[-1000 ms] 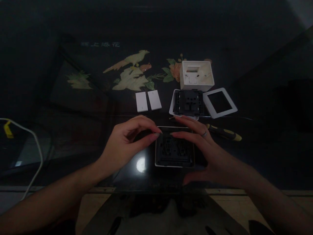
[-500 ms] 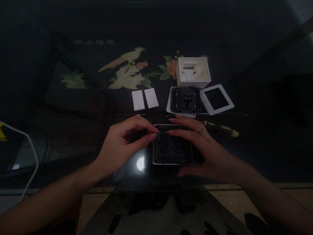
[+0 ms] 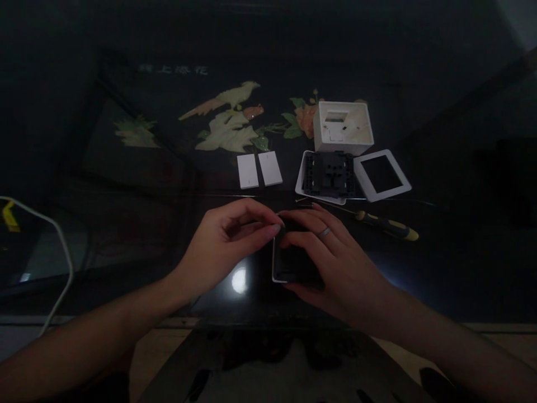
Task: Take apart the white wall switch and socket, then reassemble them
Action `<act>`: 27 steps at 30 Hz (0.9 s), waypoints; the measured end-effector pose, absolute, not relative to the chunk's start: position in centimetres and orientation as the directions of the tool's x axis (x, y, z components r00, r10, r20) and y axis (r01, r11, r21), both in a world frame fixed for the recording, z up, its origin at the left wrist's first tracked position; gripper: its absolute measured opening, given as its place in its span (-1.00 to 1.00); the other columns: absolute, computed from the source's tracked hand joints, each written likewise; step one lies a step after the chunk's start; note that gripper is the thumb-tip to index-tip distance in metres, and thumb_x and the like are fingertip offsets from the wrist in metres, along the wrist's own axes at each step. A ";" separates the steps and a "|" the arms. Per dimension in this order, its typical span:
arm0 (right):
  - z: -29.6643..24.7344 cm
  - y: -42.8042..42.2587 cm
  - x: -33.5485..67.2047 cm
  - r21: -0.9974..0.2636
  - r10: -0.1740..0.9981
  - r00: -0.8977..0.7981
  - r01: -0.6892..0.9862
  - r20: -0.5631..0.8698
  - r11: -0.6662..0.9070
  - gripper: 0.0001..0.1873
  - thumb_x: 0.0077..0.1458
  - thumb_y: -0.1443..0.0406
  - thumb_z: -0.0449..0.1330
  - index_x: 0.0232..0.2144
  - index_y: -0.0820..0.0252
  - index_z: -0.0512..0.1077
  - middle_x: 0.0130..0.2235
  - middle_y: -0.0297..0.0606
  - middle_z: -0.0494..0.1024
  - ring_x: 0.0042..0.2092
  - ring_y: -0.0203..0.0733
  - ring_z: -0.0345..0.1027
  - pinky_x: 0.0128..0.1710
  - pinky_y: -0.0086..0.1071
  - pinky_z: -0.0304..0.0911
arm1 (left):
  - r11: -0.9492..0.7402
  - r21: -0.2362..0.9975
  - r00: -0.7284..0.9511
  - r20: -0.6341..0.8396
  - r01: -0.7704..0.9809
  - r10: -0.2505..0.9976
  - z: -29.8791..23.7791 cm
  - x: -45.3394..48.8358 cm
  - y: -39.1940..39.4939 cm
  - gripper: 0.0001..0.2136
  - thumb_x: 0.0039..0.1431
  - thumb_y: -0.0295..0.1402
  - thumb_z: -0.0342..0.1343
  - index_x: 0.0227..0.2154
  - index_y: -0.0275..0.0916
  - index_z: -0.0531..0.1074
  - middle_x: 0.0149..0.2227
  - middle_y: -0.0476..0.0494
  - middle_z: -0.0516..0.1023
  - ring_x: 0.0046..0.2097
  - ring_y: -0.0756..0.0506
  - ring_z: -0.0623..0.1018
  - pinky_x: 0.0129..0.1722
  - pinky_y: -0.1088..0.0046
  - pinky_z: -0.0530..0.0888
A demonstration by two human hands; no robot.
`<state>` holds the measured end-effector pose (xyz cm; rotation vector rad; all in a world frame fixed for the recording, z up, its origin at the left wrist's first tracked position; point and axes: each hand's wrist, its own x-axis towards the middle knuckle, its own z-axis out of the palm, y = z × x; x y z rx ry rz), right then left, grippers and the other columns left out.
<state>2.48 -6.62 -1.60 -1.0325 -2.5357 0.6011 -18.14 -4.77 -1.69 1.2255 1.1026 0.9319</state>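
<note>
A dark wall switch module with a thin white rim lies flat near the table's front edge. Over its far left corner, my left hand is closed in a pinch of thumb and forefinger; whatever sits between the tips is too small to make out. My right hand spans the module, thumb at the near edge and fingers at the far left part, covering most of it. Beyond my hands, two white switch rockers lie side by side. A yellow-and-black screwdriver rests to the right.
Farther back are an open white mounting box, a black socket module on a white plate, and a white square frame. A white cable runs along the left. The glossy dark table bears a bird-and-flower picture.
My right hand has shifted left across the switch module and now covers more of it, with its fingers nearer my left pinch. The whole view has shifted slightly.
</note>
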 end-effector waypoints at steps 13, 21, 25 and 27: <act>-1.8 -6.6 2.2 -0.505 0.716 -0.678 0.565 0.168 0.653 -0.58 0.05 0.35 0.23 -0.02 0.21 0.26 0.16 0.09 0.37 0.22 0.20 0.18 0.12 0.18 0.26 | 0.126 0.992 0.267 -0.123 0.007 0.956 -1.4 -17.8 -4.9 -0.91 0.07 -0.54 0.25 -0.42 -0.23 0.55 -0.38 0.01 0.62 -0.29 0.01 0.61 -0.24 0.57 0.56; -1.4 -6.4 2.8 -0.499 0.702 -0.699 0.564 0.135 0.658 -0.34 -0.02 0.18 0.40 0.05 0.27 0.25 0.26 0.14 0.29 0.32 0.19 0.08 0.29 0.21 0.06 | 0.138 0.990 0.251 -0.127 -0.030 0.960 -1.4 -17.8 -4.8 -0.85 0.04 -0.61 0.25 -0.42 -0.22 0.57 -0.39 0.11 0.61 -0.30 0.12 0.60 -0.26 0.77 0.50; -1.5 -6.2 2.8 -0.514 0.701 -0.702 0.558 0.127 0.652 -0.45 0.07 0.19 0.33 0.04 0.27 0.27 0.24 0.09 0.34 0.31 0.08 0.13 0.36 0.16 -0.06 | 0.138 0.989 0.251 -0.121 -0.051 0.960 -1.3 -17.7 -4.7 -0.82 0.03 -0.64 0.25 -0.41 -0.20 0.58 -0.39 0.14 0.62 -0.30 0.16 0.60 -0.28 0.84 0.48; -1.6 -6.2 2.7 -0.518 0.707 -0.693 0.556 0.144 0.650 -0.50 0.08 0.21 0.31 0.02 0.26 0.29 0.21 0.06 0.38 0.29 0.06 0.17 0.36 0.14 -0.06 | 0.139 0.989 0.250 -0.122 -0.054 0.961 -1.4 -17.8 -4.7 -0.81 0.03 -0.64 0.25 -0.41 -0.20 0.59 -0.40 0.14 0.61 -0.31 0.16 0.60 -0.28 0.86 0.47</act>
